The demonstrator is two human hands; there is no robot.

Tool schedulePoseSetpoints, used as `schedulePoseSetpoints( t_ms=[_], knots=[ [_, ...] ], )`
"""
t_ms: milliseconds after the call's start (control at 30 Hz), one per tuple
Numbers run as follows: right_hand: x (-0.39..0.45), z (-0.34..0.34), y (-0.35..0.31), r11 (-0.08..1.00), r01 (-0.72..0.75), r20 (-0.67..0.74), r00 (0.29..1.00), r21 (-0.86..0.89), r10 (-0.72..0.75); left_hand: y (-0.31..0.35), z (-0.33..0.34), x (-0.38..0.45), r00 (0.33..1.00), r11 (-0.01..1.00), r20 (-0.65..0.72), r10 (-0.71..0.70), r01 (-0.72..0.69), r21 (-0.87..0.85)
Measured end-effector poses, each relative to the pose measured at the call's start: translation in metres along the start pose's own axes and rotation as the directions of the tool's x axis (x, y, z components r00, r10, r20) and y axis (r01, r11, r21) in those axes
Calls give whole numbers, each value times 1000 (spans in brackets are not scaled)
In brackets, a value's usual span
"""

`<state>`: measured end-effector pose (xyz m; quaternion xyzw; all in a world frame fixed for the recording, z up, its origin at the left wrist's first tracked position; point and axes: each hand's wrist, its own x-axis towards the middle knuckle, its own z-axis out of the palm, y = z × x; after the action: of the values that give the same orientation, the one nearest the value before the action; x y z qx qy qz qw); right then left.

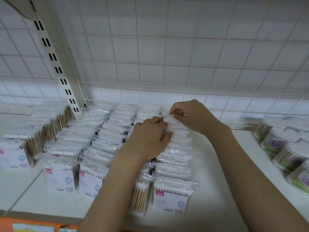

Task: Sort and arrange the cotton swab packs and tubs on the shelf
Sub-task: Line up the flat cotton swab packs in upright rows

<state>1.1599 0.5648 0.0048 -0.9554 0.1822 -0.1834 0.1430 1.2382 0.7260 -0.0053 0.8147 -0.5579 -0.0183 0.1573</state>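
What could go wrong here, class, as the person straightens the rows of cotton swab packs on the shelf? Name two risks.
1. The left hand and right hand work on the rightmost row of packs, which stand upright one behind another; a push could topple several, domino fashion.
2. The front pack stands near the shelf edge and might slide off.

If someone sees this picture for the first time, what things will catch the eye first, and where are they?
First, the two bare hands at the centre: the left hand lies on the rightmost row of cotton swab packs, and the right hand pinches a pack top further back. Next, the many rows of packs across the white shelf to the left. At the far right stand round tubs with green and purple labels.
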Motion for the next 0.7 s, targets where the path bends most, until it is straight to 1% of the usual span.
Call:
schedulePoseSetpoints(
  t_ms=[133, 267, 367, 433, 500, 600, 700],
  knots=[
    [-2, 0, 1, 997, -6, 38, 999, 81, 3, 0, -9, 8, 999, 999, 34, 1, -2, 44],
    [-3, -8, -3, 996, -15, 96, 995, 92, 6, 0, -14, 19, 1000, 995, 18, 5, -7, 95],
    [-4, -12, -3, 994, -9, 130, 991, 107, -5, 1, -13, 25, 996, 994, 86, -8, -1, 112],
    [-3, -12, 0, 991, -5, 120, 993, 132, -11, -1, -10, 25, 993, 993, 115, -16, 2, 116],
    [0, -12, 5, 990, -20, 57, 998, 139, 12, -4, -8, 24, 992, 992, 124, -16, 1, 126],
    [9, -12, 14, 998, -56, -45, 997, 41, 58, -5, -8, 23, 992, 990, 128, -17, -1, 138],
    [16, -12, 19, 993, -85, -51, 995, -85, 81, -4, -8, 23, 990, 992, 141, -29, 11, 127]
  ],
)
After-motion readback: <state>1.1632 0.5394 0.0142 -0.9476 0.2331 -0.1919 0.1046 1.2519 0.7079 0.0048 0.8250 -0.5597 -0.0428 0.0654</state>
